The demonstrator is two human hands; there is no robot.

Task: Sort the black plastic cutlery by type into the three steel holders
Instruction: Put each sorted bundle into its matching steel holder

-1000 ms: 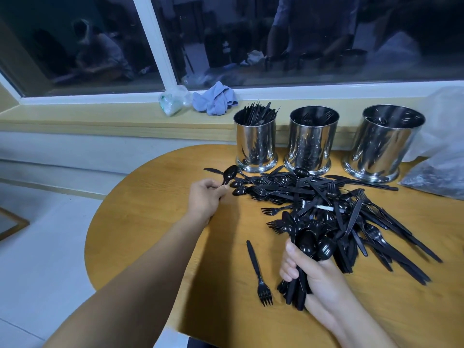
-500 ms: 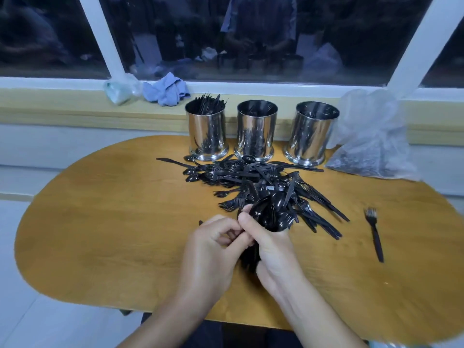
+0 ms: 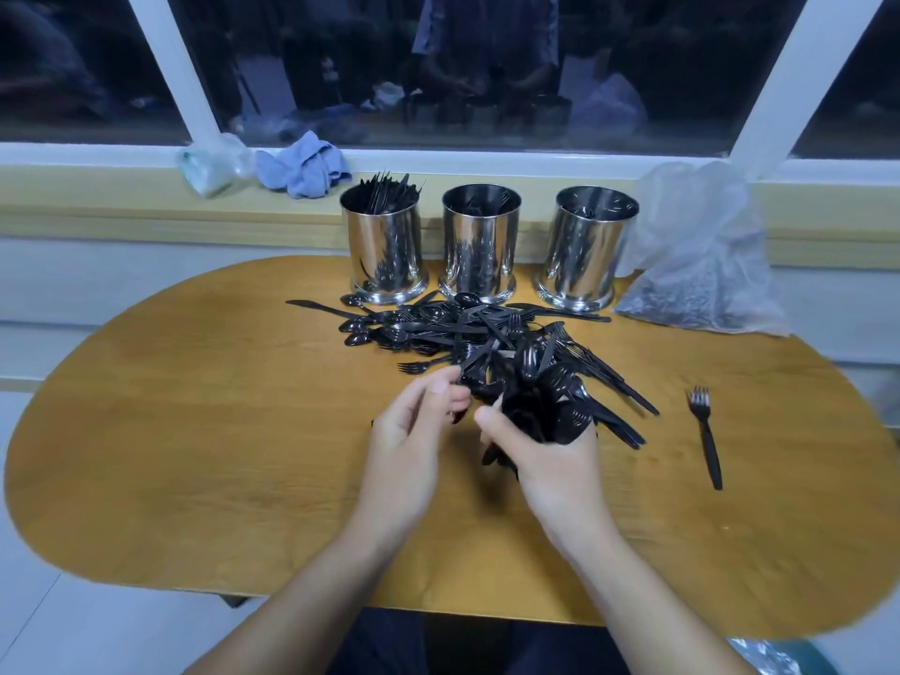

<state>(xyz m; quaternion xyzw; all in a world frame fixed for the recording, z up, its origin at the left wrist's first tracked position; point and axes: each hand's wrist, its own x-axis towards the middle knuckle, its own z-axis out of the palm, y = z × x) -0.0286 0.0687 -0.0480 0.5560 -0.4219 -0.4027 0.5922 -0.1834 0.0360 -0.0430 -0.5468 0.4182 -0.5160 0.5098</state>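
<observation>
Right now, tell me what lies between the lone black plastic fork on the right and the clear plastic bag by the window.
Head view: only bare wooden tabletop separates the lone black plastic fork from the clear plastic bag.

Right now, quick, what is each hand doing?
Left hand: fingers pinching a black plastic cutlery piece at the pile's near edge.
Right hand: curled round a bunch of black plastic spoons and forks.

Three steel holders [image 3: 381, 246], two hands [image 3: 406, 445].
</observation>
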